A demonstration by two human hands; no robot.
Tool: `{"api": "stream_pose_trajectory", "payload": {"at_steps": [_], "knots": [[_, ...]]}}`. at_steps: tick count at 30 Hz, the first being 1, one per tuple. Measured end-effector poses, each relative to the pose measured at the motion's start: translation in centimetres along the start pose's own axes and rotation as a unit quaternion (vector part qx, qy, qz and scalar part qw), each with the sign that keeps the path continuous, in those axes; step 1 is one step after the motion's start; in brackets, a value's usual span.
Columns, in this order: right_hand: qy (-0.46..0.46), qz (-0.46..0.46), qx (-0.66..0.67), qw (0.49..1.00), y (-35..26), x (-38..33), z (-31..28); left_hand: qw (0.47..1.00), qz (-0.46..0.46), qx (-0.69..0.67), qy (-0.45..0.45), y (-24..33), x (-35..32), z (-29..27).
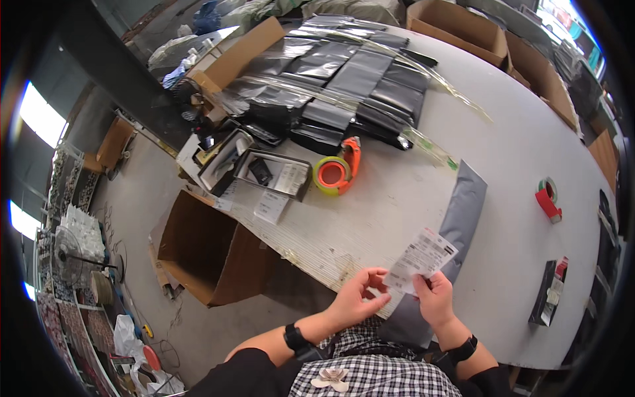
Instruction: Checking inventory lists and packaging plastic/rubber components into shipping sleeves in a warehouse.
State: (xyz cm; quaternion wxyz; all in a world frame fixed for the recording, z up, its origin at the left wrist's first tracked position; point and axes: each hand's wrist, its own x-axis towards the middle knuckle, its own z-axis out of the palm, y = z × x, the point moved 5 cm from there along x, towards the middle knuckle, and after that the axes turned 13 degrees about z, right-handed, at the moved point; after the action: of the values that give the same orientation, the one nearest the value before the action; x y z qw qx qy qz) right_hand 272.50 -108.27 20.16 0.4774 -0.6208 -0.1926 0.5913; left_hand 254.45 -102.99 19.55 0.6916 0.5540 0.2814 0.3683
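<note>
A white printed label (423,255) is pinched by its lower edge in my right hand (434,298), between thumb and fingers. It is tilted, with its printed side showing. Just left of it is my left hand (362,294), its fingers curled but apart, close to the label's left corner; nothing shows in it. Beneath the label lies a long grey plastic mailing bag (466,202), slanting across the table and hanging over the near edge at my lap.
Stacked black plastic bags (357,69) cover the table's far side. An orange tape dispenser (347,165) stands beside small open boxes (274,173). A red tape dispenser (548,202) and a black box (548,294) sit at right. Below the left edge is an open cardboard carton (211,251).
</note>
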Motion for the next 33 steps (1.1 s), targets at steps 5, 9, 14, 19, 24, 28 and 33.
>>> {"api": "stream_pose_trajectory", "payload": {"at_steps": [5,9,14,19,24,28,33], "knots": [[0.025,-0.075,-0.093,0.993,-1.6,-1.5,-1.4,0.972,-0.145,-0.183,0.034,-0.7,0.0,1.2],[0.010,-0.116,-0.086,0.990,-1.6,-2.1,-2.3,0.973,-0.148,-0.175,0.032,-0.3,0.5,2.0],[0.019,-0.103,-0.091,0.990,-1.1,-3.2,-3.7,0.978,-0.147,-0.150,0.017,-0.3,0.3,3.4],[0.020,-0.104,-0.093,0.990,-1.5,-4.3,-4.1,0.978,-0.143,-0.145,0.033,-0.3,-0.1,4.0],[0.020,-0.073,-0.065,0.995,-1.2,-4.4,-4.4,0.983,-0.126,-0.128,0.032,0.3,-0.1,4.3],[0.008,-0.027,-0.077,0.997,-0.2,-4.0,-4.6,0.987,-0.117,-0.112,0.012,0.3,-0.2,4.5],[0.226,-0.316,-0.345,0.855,-4.8,-6.4,-3.3,0.986,-0.127,-0.110,0.011,0.3,-0.2,5.6]]}}
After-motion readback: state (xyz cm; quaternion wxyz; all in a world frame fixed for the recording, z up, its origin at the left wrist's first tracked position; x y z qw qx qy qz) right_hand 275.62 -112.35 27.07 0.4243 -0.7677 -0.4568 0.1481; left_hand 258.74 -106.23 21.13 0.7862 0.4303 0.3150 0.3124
